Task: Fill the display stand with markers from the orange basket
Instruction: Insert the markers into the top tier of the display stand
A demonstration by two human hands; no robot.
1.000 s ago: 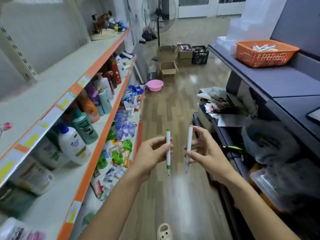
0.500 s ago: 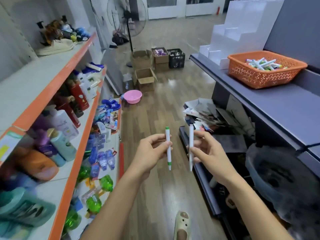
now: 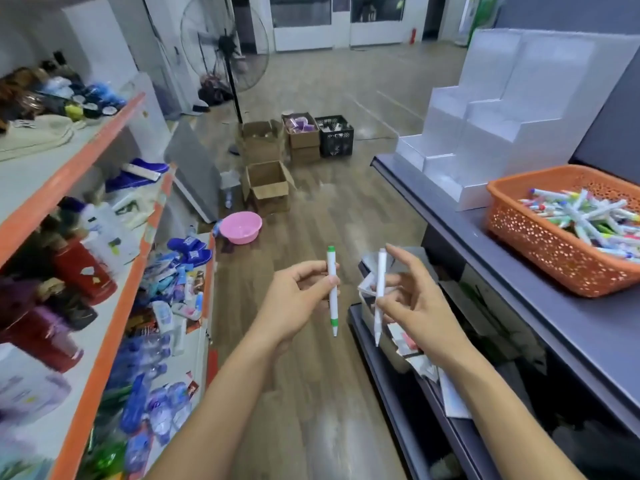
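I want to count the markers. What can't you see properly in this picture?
Head view:
- Basket: right end cut off by the frame edge.
- Stand: pockets hidden by its own walls.
- Right hand: its marker shows no colour, and fingers cover its middle.
- Left shelf bottles: labels blurred.

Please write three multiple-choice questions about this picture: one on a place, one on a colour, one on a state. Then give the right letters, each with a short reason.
1. Where is the basket?
A on the floor
B on the grey shelf, next to the stand
C on a chair

2. What colour is the cap of the marker in the left hand?
A red
B blue
C green

3. What does the right hand hold?
A nothing
B a white marker
C a bottle

Answers:
1 B: the basket sits on the shelf with the stand just beyond it.
2 C: the cap on top is green.
3 B: its fingers pinch the white marker.
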